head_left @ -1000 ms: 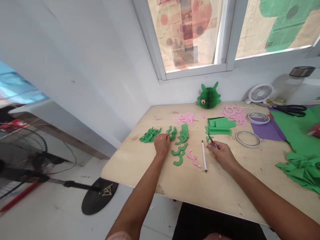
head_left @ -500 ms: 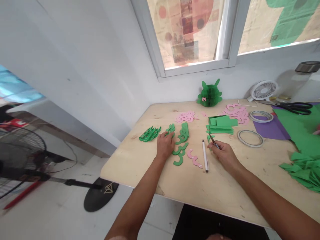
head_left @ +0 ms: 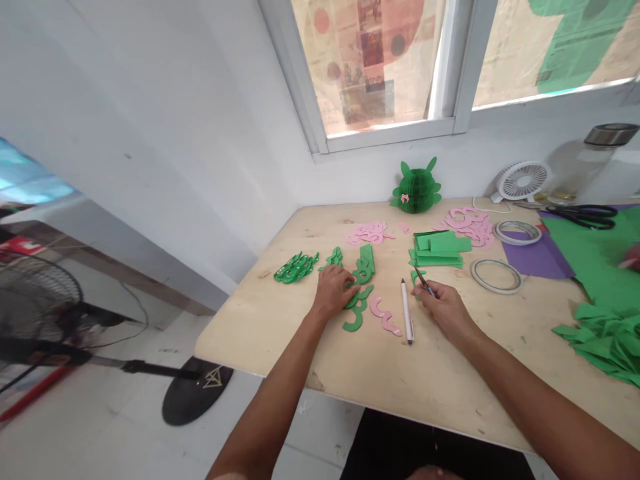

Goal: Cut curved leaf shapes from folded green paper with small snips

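Observation:
My left hand (head_left: 334, 291) rests over the left edge of some curled green paper pieces (head_left: 355, 317), fingers bent; whether it grips one is hidden. My right hand (head_left: 441, 304) is closed on a slim dark-tipped tool (head_left: 423, 280), perhaps tweezers or small scissors, beside a small green scrap. Between the hands lie a wavy pink piece (head_left: 385, 316) and a white pen (head_left: 407, 312). A cluster of green cutouts (head_left: 295, 268) sits left of my left hand, and a small green piece (head_left: 336, 256) just above it.
Folded green paper (head_left: 440, 249), pink cutouts (head_left: 370, 233) and tape rolls (head_left: 496, 277) lie farther back. A green paper figure (head_left: 417, 189) stands by the wall. Black scissors (head_left: 583, 215), a small white fan (head_left: 523, 181) and crumpled green paper (head_left: 603, 340) are right. Part of another hand shows at the right edge.
My left hand has moved right, off the small green piece and onto the curled green pieces. My right hand stays nearly in place with the tool. The view has shifted slightly.

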Demonstrator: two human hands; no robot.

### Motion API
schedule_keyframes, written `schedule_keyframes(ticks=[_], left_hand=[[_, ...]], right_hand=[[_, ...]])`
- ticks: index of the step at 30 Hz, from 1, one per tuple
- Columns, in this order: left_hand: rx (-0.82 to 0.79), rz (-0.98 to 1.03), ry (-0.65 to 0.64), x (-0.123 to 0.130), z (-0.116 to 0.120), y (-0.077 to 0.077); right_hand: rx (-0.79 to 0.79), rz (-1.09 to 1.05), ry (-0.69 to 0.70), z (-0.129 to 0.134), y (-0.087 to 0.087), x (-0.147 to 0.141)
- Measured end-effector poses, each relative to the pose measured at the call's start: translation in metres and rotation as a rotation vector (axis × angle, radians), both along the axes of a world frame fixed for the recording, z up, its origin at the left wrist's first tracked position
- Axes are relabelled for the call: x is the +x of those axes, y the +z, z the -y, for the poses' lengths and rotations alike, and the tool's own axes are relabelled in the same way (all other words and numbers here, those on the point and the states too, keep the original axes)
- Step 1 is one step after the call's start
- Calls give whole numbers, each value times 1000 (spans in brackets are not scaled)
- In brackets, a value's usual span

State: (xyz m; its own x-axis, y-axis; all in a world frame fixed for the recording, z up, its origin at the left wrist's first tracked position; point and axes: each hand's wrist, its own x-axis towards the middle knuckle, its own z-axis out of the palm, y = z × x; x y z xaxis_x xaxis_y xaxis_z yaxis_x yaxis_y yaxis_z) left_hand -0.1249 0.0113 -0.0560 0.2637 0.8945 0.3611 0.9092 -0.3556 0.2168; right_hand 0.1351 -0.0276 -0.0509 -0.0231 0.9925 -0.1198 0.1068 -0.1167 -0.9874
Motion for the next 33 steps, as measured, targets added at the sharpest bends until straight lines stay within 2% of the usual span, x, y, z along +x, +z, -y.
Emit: schedule_keyframes(ticks=[7, 15, 18, 23, 28, 33], left_hand=[[64, -36, 206, -7, -3, -5], [176, -83, 292, -9, -4, -1], [160, -8, 249, -2, -3, 4], [-35, 27, 32, 15, -8, 14], [-45, -78, 35, 26, -13, 13], [12, -40, 82, 29, -11, 6]], right_hand=[[1, 26, 10, 1, 1, 1], [2, 30, -2, 1, 1, 0], [1, -5, 3, 1, 2, 0], [12, -18, 13, 1, 2, -1], [12, -25, 1, 0, 2, -2], [7, 3, 11, 1, 3, -2]])
